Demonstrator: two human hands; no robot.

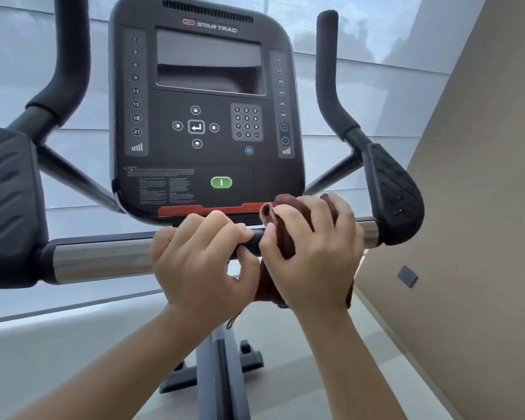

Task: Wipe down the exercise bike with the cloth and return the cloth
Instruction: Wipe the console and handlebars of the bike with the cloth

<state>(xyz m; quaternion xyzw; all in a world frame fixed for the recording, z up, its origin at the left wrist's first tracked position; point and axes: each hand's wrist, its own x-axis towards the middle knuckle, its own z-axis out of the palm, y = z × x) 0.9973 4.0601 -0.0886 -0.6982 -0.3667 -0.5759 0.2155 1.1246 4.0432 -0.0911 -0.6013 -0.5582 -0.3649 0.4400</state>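
The exercise bike's black console (205, 110) fills the upper middle, with a horizontal handlebar (103, 257) of chrome and black running below it. My left hand (200, 262) grips the bar's black centre section. Just to its right, my right hand (312, 253) is closed around a reddish-brown cloth (281, 234) wrapped over the bar. Part of the cloth hangs down below the bar, partly hidden behind my right wrist.
Padded elbow rests stand at the left (9, 207) and right (394, 192) ends of the bar, with upright black grips (328, 71) above them. The bike's post and base feet (222, 371) sit on a pale floor. A beige wall (482, 207) is close on the right; a blind-covered window lies behind.
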